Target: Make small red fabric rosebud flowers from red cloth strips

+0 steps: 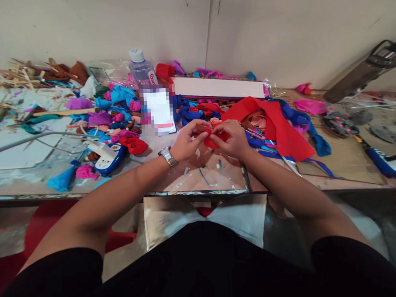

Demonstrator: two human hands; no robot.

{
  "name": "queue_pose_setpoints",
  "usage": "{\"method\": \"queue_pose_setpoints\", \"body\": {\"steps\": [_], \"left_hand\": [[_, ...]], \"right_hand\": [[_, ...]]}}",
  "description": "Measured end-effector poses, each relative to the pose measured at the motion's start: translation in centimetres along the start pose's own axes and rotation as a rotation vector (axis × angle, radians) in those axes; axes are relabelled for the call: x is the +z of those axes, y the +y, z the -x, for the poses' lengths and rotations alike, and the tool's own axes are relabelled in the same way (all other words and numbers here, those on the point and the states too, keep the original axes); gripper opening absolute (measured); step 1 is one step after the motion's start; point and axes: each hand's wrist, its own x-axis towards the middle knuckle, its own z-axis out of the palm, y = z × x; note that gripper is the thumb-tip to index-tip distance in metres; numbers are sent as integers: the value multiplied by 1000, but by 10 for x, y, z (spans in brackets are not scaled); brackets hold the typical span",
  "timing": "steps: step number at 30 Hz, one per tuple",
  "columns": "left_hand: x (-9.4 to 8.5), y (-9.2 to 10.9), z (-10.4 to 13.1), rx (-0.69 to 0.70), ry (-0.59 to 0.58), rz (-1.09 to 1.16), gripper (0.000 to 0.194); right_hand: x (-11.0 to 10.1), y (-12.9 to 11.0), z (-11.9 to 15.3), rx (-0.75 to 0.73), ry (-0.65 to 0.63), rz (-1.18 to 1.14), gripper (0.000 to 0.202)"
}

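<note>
Both hands meet over the middle of the table, pinching a small piece of red crepe paper [210, 142] between them. My left hand [190, 141], with a metal watch [168, 157] at the wrist, grips its left side. My right hand [231, 138] has thumb and fingers closed on its right side. Part of the piece is hidden behind the fingers. Just past my right hand a long red crepe paper strip [284, 129] lies folded over blue and peach pieces. A pink pair of scissors or similar loop [255, 134] shows beside it.
A phone [158, 110] leans before a plastic bottle [142, 71]. Rolled paper flowers [100, 118] crowd the left, near a blue-and-white power strip [110, 160]. A long white box [218, 87] lies behind my hands. A dark tumbler [362, 73] leans at the right wall above cardboard [346, 166].
</note>
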Motion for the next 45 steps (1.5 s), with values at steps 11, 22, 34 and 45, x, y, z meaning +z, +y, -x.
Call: {"method": "queue_pose_setpoints", "body": {"steps": [11, 22, 34, 45], "left_hand": [[2, 7, 3, 110, -44, -159, 37], [1, 8, 4, 158, -66, -237, 35], [1, 7, 4, 176, -101, -263, 49], [0, -1, 3, 150, -142, -124, 56]], "right_hand": [[2, 2, 0, -24, 24, -5, 36], [1, 1, -1, -6, -1, -2, 41], [3, 3, -1, -3, 12, 0, 40], [3, 3, 0, -63, -31, -10, 40]]}}
